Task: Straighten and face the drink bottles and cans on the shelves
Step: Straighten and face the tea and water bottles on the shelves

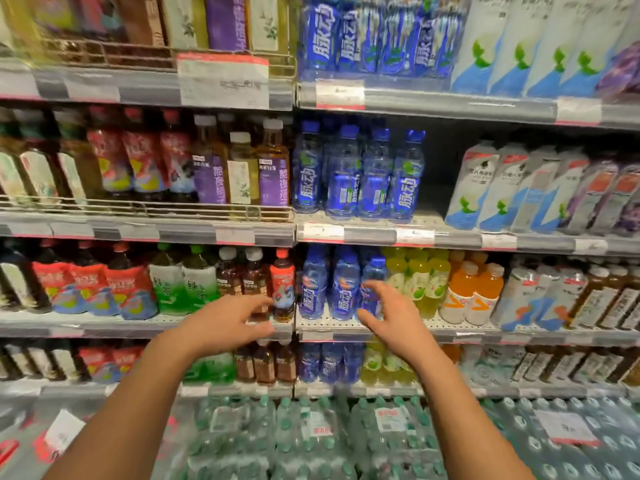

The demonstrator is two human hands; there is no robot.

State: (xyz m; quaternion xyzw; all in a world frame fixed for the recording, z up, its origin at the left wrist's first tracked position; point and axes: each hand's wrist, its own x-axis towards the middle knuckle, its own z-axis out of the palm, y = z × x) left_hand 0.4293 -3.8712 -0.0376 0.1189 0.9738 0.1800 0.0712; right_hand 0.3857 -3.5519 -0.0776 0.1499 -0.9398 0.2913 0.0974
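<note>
Both hands reach toward the third shelf (346, 329), the left hand (228, 323) with fingers spread before the red-capped bottle (283, 285), the right hand (388, 315) with fingers apart before the blue bottles (343, 285). Neither holds anything; they look poised to turn the labels forward.

Clear glossy plastic blue bottles (341, 285), perforated matt metal shelf (349, 324), paper price tags (415, 236)

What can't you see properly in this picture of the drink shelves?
- Price tags, head view: motion blur, print unreadable.
- Brown bottles: lower parts hidden behind the left hand.
- Blue bottle: label partly covered by the right hand; contact unclear.
- Top-shelf bottles: caps cut off by the frame's edge.
</note>
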